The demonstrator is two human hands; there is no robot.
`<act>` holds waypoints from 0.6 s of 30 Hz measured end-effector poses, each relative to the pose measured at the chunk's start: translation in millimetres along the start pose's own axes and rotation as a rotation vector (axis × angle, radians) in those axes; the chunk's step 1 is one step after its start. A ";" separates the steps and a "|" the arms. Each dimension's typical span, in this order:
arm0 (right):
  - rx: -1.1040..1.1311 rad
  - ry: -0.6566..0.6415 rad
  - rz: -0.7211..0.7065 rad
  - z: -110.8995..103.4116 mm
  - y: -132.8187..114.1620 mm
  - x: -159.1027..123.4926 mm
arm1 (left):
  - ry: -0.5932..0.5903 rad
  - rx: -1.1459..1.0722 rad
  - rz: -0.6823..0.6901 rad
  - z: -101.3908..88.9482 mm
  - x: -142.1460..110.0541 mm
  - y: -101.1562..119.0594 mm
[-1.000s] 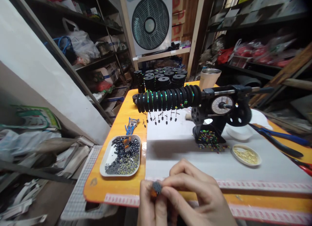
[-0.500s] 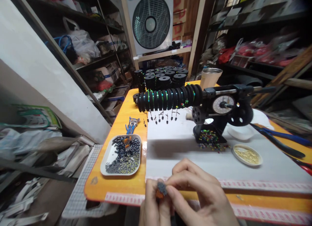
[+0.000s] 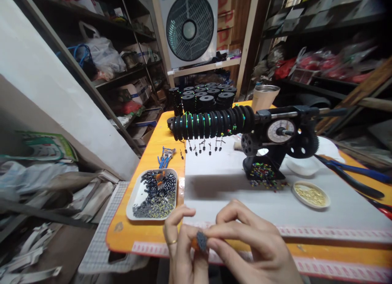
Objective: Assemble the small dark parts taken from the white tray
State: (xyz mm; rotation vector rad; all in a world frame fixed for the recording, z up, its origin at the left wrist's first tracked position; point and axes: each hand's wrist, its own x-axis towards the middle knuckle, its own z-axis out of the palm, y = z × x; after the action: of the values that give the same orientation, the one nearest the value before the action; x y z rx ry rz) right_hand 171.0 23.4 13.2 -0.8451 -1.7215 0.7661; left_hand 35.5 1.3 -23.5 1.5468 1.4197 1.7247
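— So, what do the hands hold?

— Both meet at the table's [image 3: 147,239] near edge. The left hand [image 3: 183,255] and right hand [image 3: 254,251] pinch one small dark bundle [image 3: 200,240] between their fingertips, with an orange bit showing just beside it on the left. The left index finger curls up free, and a ring sits on that hand.

— Is either hand open?

— No. Each is closed narrowly on the bundle, fingertips touching it from opposite sides.

— And what lies around them?

— A white tray [image 3: 136,198] of small dark pieces sits on the orange top to the left, near the left hand. A grey mat [image 3: 232,194] lies beyond the hands. On it stands a black winder [image 3: 281,137] with a dial and gears, its shaft carrying a row of black spools [image 3: 214,123]. More spools [image 3: 203,98] are stacked behind. Coloured beads [image 3: 263,174] are scattered at the winder's foot, and a dish [image 3: 310,194] of yellowish bits rests to the right. Pliers [image 3: 352,176] lie at the far right.
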 end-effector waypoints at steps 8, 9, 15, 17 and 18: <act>-0.035 0.086 -0.067 -1.1 -7.0 -0.5 | 0.169 0.447 0.255 -9.4 7.8 -4.1; -0.032 0.088 -0.069 -0.8 -6.9 -0.8 | 0.208 0.467 0.219 -10.2 8.3 -1.2; -0.020 0.112 -0.060 2.8 -4.0 -2.9 | 0.058 0.355 0.310 -5.4 4.1 8.4; -0.008 0.104 -0.037 3.3 -4.5 -3.1 | 0.039 0.194 0.232 -3.1 2.1 9.3; 0.002 0.099 -0.023 3.4 -5.2 -3.1 | 0.033 0.125 0.151 -2.6 1.1 10.2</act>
State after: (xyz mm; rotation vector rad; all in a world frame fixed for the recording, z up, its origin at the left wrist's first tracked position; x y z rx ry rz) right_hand 167.5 17.7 14.9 -0.8468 -1.6396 0.6998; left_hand 35.9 -2.8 -13.8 1.7389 1.4865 1.7846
